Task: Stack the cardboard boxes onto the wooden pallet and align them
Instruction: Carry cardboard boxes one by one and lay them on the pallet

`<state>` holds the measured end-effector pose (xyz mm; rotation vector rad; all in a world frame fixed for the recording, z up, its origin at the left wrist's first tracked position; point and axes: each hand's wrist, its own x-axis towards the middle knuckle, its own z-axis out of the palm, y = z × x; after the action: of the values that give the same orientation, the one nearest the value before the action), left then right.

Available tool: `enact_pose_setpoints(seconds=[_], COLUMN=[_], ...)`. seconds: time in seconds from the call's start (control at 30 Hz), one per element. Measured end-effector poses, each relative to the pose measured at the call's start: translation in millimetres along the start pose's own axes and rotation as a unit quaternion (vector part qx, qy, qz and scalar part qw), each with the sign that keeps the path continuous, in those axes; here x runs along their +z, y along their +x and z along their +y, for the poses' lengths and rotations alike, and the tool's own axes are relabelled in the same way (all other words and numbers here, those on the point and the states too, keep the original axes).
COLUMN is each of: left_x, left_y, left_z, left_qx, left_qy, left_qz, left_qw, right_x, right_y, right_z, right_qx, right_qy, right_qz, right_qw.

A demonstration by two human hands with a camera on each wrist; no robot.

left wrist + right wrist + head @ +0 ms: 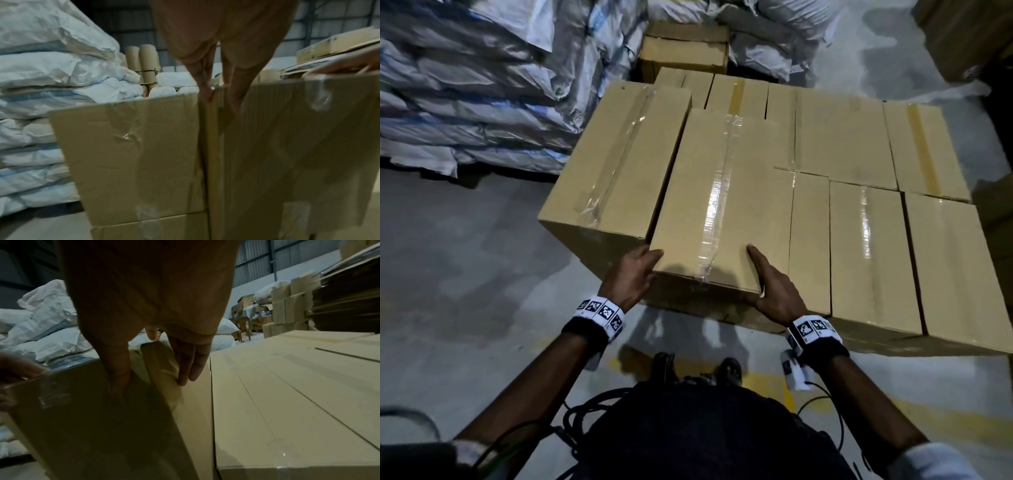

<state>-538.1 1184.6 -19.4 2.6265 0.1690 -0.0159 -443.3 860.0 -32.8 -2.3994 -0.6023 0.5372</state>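
Box, taped along its long axis running away from the person, sits on the lower boxes, tight beside the left neighbour box. Left hand and right hand clasp its near corners, thumbs on top, equally near.
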Motion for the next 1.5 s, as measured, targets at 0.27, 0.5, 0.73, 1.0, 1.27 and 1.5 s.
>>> enact_pose_setpoints(seconds=[0.27,0.5,0.73,1.0,1.27,1.5], left_x=[-2.7,-8.8,-11.3,-9.1,-11.9,-8.1], left_y=[17.3,33.0,48.0,55.3,62.3,64.9], left_z=[9.0,-4.1,-13.6,-15.4,-12.7,-18.2], left_qx=[-0.011,-0.036,-0.036,-0.035,-0.054,-0.051], left_qy=[0.049,0.125,0.156,0.123,0.112,0.119], left_qz=[0.019,0.038,0.028,0.032,0.049,0.034], left_qw=[0.999,0.991,0.987,0.991,0.991,0.991], right_x=[2.2,-5.7,-12.6,-17.2,-19.9,-13.0], right_y=[17.5,33.3,47.4,52.2,59.2,60.0], right_z=[0.5,7.3,9.2,14.3,15.6,15.2], right_qx=[0.027,0.021,0.023,0.024,0.026,0.025], right_qy=[0.008,0.021,0.026,0.032,0.038,0.031], right_qz=[0.022,0.022,0.021,0.030,0.042,0.054], right_qw=[0.999,0.999,0.999,0.999,0.998,0.998])
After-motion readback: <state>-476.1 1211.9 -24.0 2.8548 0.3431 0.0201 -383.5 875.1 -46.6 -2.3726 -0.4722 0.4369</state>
